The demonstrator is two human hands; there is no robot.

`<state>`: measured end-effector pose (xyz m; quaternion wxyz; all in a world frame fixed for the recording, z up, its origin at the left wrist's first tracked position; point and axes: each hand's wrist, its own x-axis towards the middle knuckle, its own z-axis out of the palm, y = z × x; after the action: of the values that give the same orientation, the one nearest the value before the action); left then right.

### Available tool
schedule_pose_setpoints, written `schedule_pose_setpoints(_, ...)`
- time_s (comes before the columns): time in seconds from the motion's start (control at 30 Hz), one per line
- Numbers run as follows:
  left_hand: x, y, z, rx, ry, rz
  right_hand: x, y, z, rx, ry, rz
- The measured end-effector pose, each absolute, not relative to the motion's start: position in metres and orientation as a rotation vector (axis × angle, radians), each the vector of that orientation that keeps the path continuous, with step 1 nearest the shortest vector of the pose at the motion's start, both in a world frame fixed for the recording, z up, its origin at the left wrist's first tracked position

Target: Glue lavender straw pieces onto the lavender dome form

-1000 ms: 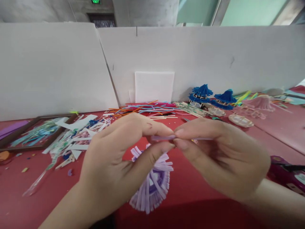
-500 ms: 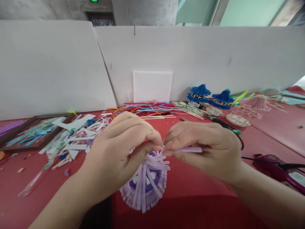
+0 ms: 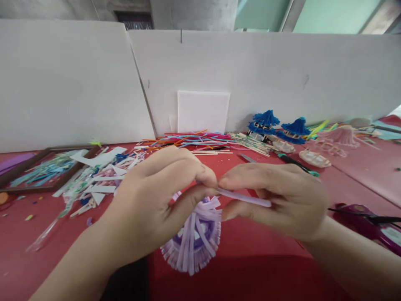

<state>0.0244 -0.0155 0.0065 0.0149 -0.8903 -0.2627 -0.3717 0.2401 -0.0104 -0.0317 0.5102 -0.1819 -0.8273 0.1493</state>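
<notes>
My left hand (image 3: 166,200) pinches one end of a pale purple pipe cleaner (image 3: 247,197) between thumb and forefinger. The strip runs rightward and slopes slightly down across the gap of my right hand (image 3: 275,196). That hand's forefinger touches or nearly touches the strip near the pinch, while its thumb is spread away below. Beneath the hands is a small round purple model (image 3: 191,242), fringed with short lilac pipe cleaner pieces. Longer lilac strips drape down from its top. My left hand covers part of its upper left side; whether that hand also grips it, I cannot tell.
Paper scraps (image 3: 105,188) and a brown frame (image 3: 40,184) lie left. Coloured pipe cleaners (image 3: 194,140) lie along the white partition (image 3: 250,67). Blue fringed models (image 3: 265,121) and a pink one (image 3: 340,136) stand back right. A dark magenta tool (image 3: 357,219) lies right.
My right thumb has dropped away from the forefinger, opening that hand's pinch. The purple pipe cleaner now slopes down to the right. My left hand keeps its pinch.
</notes>
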Motion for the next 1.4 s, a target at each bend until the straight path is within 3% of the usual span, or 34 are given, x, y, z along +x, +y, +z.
schedule_pose_setpoints(0.33, 0.023, -0.009, -0.001, -2.986, -0.839, -1.079, 0.244, -0.017, -0.025, -0.444, -2.174, -0.119)
schedule_pose_setpoints(0.63, 0.009, -0.007, 0.006, -3.114, -0.738, -0.794, 0.247, -0.016, -0.028, -0.365, -2.303, 0.118)
schedule_pose_setpoints(1.03, 0.001, -0.007, 0.020, -3.041, -0.786, -0.892, 0.259, -0.022, -0.009, -0.393, -2.354, 0.201)
schedule_pose_setpoints(1.4, 0.002, -0.004, 0.022, -3.162, -0.650, -0.942, 0.259, -0.015, -0.016, -0.222, -2.290, 0.473)
